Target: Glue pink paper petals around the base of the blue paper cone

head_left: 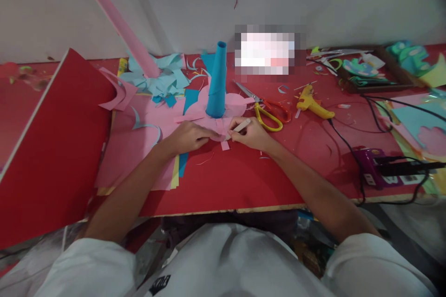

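My right hand (253,135) is closed round a pale pen (242,125), its tip down at a pink paper strip (226,145) on the near side of a pink flower-shaped paper (235,102). From the left, my left hand (190,137) reaches in with its index finger stretched out, the fingertip touching the pink paper close to the pen tip. Its other fingers are bent and seem to hold nothing. A blue paper cone (217,90) stands upright in the middle of the flower shape. Pink strips stick out from around it.
Scissors (268,113) and a yellow glue gun (311,103) lie to the right, with cords leading to a purple power strip (371,160). Pink sheets (118,148), blue scraps (170,74) and a tall pink paper tube (125,32) are left. A red board (52,148) leans there.
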The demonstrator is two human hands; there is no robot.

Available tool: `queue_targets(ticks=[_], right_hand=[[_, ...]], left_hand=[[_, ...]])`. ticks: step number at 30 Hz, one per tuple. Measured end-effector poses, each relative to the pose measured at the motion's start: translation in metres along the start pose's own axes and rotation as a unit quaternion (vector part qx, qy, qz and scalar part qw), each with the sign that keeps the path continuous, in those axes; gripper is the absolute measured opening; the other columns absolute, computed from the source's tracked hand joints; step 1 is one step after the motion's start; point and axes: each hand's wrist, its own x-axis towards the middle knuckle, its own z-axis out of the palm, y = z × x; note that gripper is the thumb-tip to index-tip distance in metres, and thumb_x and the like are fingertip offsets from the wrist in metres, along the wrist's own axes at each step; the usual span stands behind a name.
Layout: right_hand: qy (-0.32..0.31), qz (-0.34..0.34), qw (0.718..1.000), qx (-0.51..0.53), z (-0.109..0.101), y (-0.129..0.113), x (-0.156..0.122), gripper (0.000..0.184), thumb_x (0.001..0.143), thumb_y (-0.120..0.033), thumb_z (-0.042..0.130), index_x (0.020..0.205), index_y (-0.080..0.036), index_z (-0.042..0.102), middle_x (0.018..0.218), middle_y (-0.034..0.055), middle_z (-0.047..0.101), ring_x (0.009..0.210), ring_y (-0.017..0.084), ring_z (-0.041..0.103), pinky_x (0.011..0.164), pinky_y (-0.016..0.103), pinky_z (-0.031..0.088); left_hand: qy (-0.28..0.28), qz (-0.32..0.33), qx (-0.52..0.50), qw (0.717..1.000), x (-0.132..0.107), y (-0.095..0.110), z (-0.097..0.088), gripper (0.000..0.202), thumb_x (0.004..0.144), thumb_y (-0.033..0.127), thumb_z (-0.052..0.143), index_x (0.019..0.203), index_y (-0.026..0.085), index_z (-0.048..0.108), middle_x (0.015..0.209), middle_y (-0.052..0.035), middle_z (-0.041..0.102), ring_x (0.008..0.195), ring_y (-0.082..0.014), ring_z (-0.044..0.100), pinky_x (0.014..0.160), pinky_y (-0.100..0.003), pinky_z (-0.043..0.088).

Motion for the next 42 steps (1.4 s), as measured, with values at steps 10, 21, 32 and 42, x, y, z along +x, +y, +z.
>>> queue_targets(ticks=[10,21,32,42], right_hand=[[-0.003,-0.002,1.0,-0.004,-0.0003,0.0009,0.0006,0.012,0.083,-0.028,0.064,0.074,-0.02,0.063,0.063,-0.0024,0.063,0.058,0.011,0.051,0.057,0.026,0.039],[0.003,0.001,1.0,-0.006,-0.0008,0.0012,0.001,0.011,0.084,-0.029,0.064,0.077,-0.021,0.063,0.065,-0.0012,0.067,0.059,0.012,0.056,0.057,0.026,0.041],[-0.015,0.008,1.0,0.01,-0.0001,-0.0008,-0.0013,0.011,0.083,-0.029,0.066,0.078,-0.019,0.066,0.065,-0.0005,0.07,0.058,0.012,0.057,0.057,0.026,0.041],[0.019,-0.002,1.0,-0.001,-0.0001,0.0022,0.0012,0.012,0.083,-0.03,0.064,0.077,-0.021,0.062,0.063,-0.0032,0.061,0.058,0.011,0.05,0.057,0.026,0.039]], left_hand=[[0.004,0.008,-0.004,1.0,-0.0004,-0.0009,-0.0002,0.05,0.091,0.011,0.053,0.125,0.036,0.082,0.118,0.0057,0.084,0.09,-0.0133,0.081,0.071,-0.022,0.052],[-0.003,0.004,-0.009,1.0,0.0007,-0.0002,-0.0013,0.05,0.092,0.012,0.053,0.125,0.036,0.081,0.117,0.0051,0.084,0.09,-0.0132,0.081,0.073,-0.021,0.053],[0.006,0.011,-0.005,1.0,0.0002,-0.0006,0.0004,0.049,0.092,0.011,0.054,0.124,0.035,0.082,0.113,0.0036,0.085,0.085,-0.014,0.081,0.071,-0.022,0.053],[0.003,0.009,-0.006,1.0,-0.0006,-0.0021,0.0005,0.048,0.093,0.013,0.054,0.125,0.036,0.082,0.114,0.0039,0.084,0.085,-0.0137,0.081,0.07,-0.022,0.053]])
